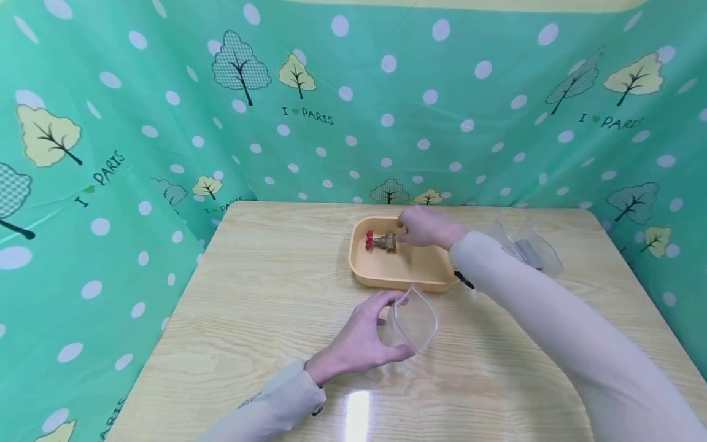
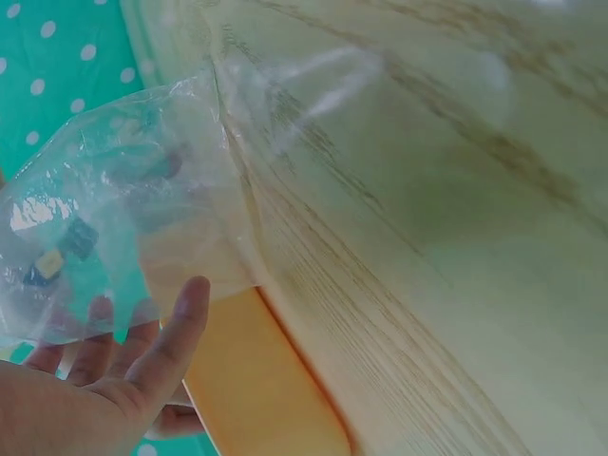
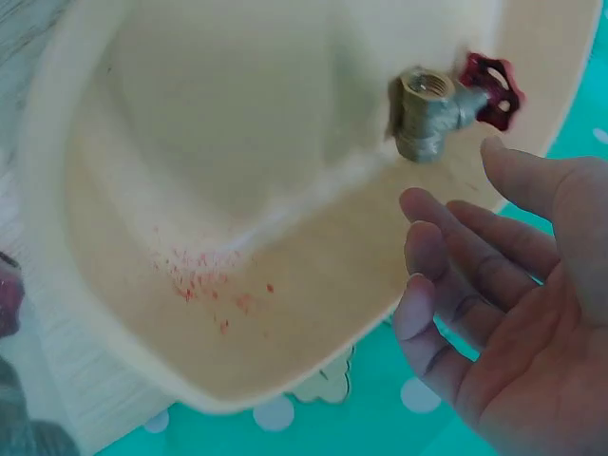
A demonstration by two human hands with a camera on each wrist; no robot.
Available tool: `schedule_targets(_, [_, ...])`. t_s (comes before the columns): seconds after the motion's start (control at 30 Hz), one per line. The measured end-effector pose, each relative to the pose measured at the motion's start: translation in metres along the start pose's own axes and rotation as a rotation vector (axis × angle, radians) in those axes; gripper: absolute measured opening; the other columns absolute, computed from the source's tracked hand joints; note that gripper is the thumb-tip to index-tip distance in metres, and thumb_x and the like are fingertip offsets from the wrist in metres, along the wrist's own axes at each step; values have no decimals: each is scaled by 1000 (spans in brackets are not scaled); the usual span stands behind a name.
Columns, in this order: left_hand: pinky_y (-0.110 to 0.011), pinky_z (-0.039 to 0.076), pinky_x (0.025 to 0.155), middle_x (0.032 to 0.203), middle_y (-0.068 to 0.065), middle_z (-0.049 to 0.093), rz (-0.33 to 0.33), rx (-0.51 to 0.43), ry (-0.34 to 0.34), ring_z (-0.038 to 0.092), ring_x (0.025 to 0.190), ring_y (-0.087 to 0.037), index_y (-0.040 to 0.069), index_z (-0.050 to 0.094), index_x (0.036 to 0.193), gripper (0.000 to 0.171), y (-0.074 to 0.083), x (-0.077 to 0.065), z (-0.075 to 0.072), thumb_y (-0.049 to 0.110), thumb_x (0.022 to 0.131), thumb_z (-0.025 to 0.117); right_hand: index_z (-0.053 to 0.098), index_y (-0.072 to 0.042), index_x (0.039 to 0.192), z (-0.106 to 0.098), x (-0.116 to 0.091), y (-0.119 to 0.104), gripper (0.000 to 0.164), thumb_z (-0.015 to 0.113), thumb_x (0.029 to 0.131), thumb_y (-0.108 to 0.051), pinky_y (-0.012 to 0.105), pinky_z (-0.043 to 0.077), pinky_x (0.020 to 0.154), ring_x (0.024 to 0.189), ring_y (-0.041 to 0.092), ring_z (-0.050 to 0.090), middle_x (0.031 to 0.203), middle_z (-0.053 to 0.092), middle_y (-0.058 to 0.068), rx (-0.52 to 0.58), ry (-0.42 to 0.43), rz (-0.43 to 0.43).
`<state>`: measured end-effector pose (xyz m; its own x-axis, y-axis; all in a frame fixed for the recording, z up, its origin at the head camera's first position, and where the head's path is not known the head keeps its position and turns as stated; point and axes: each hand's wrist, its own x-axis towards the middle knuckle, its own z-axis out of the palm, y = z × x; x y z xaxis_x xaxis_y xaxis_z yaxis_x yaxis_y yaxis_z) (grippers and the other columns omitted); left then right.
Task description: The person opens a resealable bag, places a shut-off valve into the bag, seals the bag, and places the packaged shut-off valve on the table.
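Observation:
My left hand [image 1: 361,337] holds a clear plastic bag [image 1: 418,322] by its mouth, thumb and fingers spread so that the mouth gapes. In the left wrist view, the bag [image 2: 180,214] overlaps the orange tray [image 2: 252,380]. Over the back of this tray reaches my right hand [image 1: 428,227]. Its fingers curve loosely close to a brass valve [image 1: 388,243] with a red handwheel [image 1: 369,240], which lies inside the tray. The right wrist view shows a gap between the fingertips and the valve [image 3: 425,114], and nothing in the hand.
Right of the tray lies another clear bag [image 1: 544,248] with a grey piece [image 1: 528,253] in it. Red specks [image 3: 195,285] dot the tray's inside. A green patterned curtain [image 1: 353,110] hangs behind the wooden table [image 1: 248,276] and along its sides.

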<state>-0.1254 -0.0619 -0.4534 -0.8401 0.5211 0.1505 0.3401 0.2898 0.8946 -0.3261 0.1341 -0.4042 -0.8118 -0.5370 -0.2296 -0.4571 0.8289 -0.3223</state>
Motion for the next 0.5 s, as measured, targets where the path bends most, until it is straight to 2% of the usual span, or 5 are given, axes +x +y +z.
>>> schedule_targets(0.1, [-32, 57, 94, 141, -1, 58, -2, 4, 1, 56, 131, -32, 18, 53, 148, 86, 0, -1, -1, 18, 73, 94, 75, 0, 108, 6, 9, -2, 31, 72, 101, -30, 35, 56, 69, 66, 16, 58, 96, 72, 14, -68, -18, 31])
schedule_targets(0.2, [-33, 56, 94, 142, 1, 58, -3, 7, 3, 56, 131, -30, 18, 53, 148, 86, 0, -1, -3, 18, 73, 94, 70, -7, 90, 12, 16, -3, 29, 73, 101, -33, 32, 48, 57, 62, 15, 51, 77, 63, 5, -122, -36, 60])
schedule_targets(0.3, [-33, 56, 94, 142, 1, 58, 0, 12, 9, 56, 131, -30, 17, 53, 148, 85, 0, -2, -6, 18, 73, 94, 67, -10, 84, 16, 22, -3, 30, 77, 98, -36, 31, 46, 56, 63, 16, 52, 74, 61, 2, -139, -48, 75])
schedule_targets(0.5, [-32, 56, 94, 141, 4, 58, -11, 22, 18, 55, 131, -26, 17, 53, 148, 86, -1, -4, -9, 20, 73, 94, 63, -12, 81, 21, 32, -8, 35, 84, 92, -38, 32, 46, 60, 69, 17, 53, 78, 61, 2, -149, -52, 61])
